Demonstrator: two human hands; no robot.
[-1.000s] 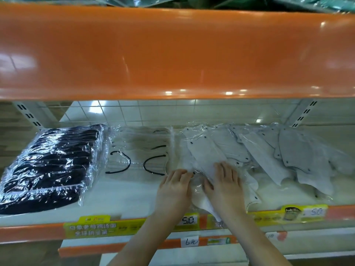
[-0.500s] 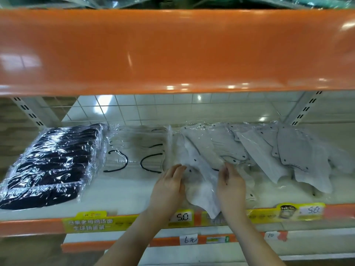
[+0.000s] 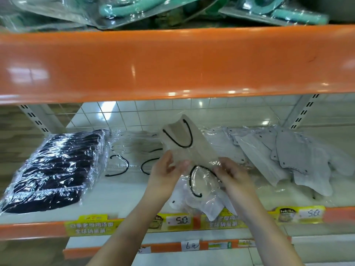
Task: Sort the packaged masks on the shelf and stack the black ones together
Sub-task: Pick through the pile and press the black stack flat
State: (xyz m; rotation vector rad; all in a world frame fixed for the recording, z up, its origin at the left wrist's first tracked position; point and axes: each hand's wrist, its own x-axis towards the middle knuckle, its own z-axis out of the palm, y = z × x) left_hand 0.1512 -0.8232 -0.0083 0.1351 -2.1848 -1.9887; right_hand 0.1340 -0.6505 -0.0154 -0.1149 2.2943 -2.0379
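Note:
A stack of black masks in clear wrap (image 3: 51, 167) lies at the left of the white shelf (image 3: 119, 196). Both hands hold up a beige mask with black ear loops in a clear packet (image 3: 182, 143), tilted above the shelf. My left hand (image 3: 165, 169) grips its lower left edge; my right hand (image 3: 230, 173) pinches the lower right of the packet. More packets hang below the hands (image 3: 196, 198). Beige packaged masks (image 3: 134, 150) lie behind, and grey masks (image 3: 284, 156) spread to the right.
An orange shelf beam (image 3: 172, 62) runs overhead with teal packaged goods (image 3: 123, 8) on top. The shelf's orange front edge carries yellow price labels (image 3: 92, 225). A white wire grid backs the shelf.
Both hands have lifted a beige packaged mask off the pile of grey ones and raised it above the shelf. The camera has tilted up, showing the upper shelf's goods.

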